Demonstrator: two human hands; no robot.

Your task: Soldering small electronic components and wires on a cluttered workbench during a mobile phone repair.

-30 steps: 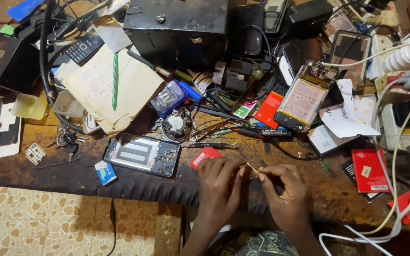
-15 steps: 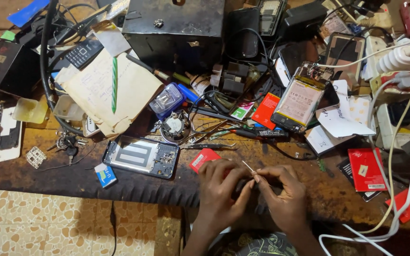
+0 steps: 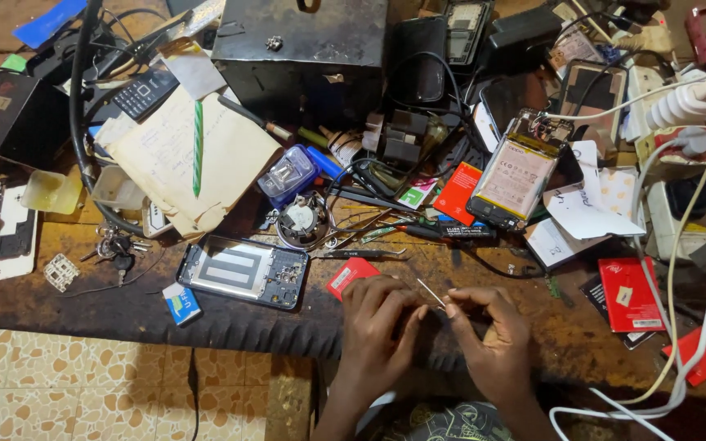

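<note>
**Thin metal pin held between both hands at table edge**

Head view: left hand (image 3: 377,327) and right hand (image 3: 492,339) meet over the near edge of the worn, dark table (image 3: 108,306). A thin metal pin (image 3: 431,294) sits between their fingertips — both grips pinched together on it. Judgement: light, stiff, slippery, easily dropped; best held near its middle by fingertips. Just left lies an opened phone body (image 3: 243,272), flat, glossy; a small red card (image 3: 351,276) touches the left hand's knuckles — tweezers (image 3: 361,255) beyond.
</note>
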